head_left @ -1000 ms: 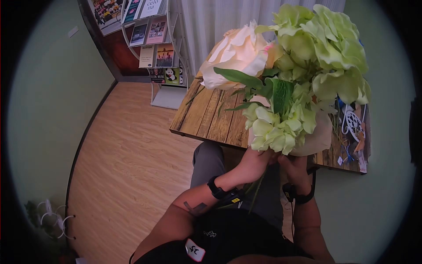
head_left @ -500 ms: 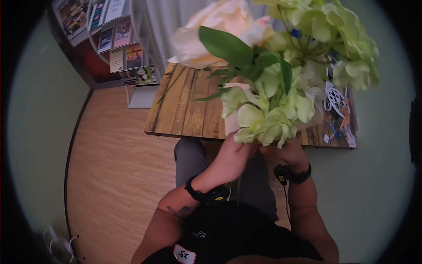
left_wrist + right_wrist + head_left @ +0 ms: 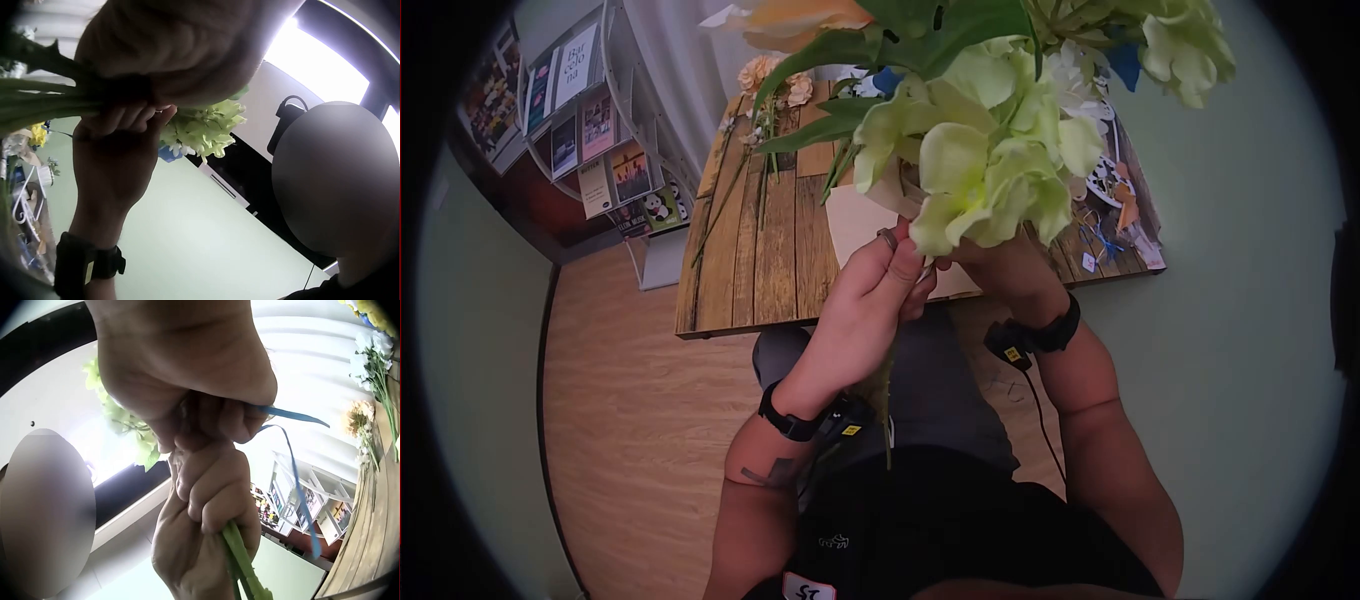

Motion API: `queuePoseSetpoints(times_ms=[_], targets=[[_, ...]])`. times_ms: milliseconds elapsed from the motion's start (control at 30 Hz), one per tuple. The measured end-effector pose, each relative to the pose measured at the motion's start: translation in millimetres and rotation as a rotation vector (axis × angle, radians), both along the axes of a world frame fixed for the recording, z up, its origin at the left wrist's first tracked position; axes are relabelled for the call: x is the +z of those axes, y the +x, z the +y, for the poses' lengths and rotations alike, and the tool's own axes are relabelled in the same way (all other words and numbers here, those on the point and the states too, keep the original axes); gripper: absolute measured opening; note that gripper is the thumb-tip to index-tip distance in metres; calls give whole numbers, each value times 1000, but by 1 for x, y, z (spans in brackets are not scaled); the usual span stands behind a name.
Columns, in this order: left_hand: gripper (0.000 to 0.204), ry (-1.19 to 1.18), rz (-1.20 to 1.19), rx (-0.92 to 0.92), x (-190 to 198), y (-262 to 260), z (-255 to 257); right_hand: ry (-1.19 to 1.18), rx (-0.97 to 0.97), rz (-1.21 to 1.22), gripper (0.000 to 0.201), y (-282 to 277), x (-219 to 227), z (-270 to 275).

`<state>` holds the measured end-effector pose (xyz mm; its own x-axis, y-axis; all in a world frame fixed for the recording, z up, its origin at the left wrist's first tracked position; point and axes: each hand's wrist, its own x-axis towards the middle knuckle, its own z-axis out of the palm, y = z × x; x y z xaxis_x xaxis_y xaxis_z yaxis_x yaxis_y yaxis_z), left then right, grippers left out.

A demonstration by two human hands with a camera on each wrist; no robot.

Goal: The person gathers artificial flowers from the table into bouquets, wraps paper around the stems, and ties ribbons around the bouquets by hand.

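A bouquet of artificial flowers with pale green hydrangea blooms [image 3: 990,150], a large peach bloom [image 3: 800,20] and broad green leaves rises above both hands in the head view. My left hand [image 3: 865,300] grips its bunched green stems [image 3: 240,556], which hang below the fist. Right above it, my right hand [image 3: 1015,275] has curled fingers around a thin blue ribbon [image 3: 300,481], its two loose ends trailing out in the right wrist view. Beige wrapping paper [image 3: 855,215] shows behind the hands. The blooms hide part of the right fingers in the head view.
On the wooden table [image 3: 775,270] lie peach flowers on stems [image 3: 795,90] at the far left. A white scrolled metal piece [image 3: 1105,185] and blue and brown scraps [image 3: 1125,220] sit near the right edge. A magazine rack [image 3: 590,150] stands beyond the table.
The head view has shifted, showing more of the tabletop. The bouquet now appears higher and partly out of frame. Both hands stay together at the stems, with the left hand more plainly visible.
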<state>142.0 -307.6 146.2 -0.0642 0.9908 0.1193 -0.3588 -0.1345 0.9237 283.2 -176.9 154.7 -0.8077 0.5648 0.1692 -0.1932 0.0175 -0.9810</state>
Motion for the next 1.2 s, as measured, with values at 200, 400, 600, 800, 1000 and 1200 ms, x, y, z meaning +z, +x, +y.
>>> queuePoseSetpoints(times_ms=[200,400,600,800,1000,1200], targets=[[34,84,-162,-48,-5,9,13,52,-56,79,27,0,6,3],[29,190,-127,84,-2,11,18,-149,150,285,26,5,14,8],[29,115,-107,107,-12,0,36,-49,96,198,31,9,3,17],[24,227,-240,160,-8,-22,48,-35,65,103,30,9,10,10],[16,340,-164,267,2,-30,46,-78,67,188,27,-4,0,19],[14,383,67,422,8,-24,44,-172,-35,237,28,-25,-5,20]])
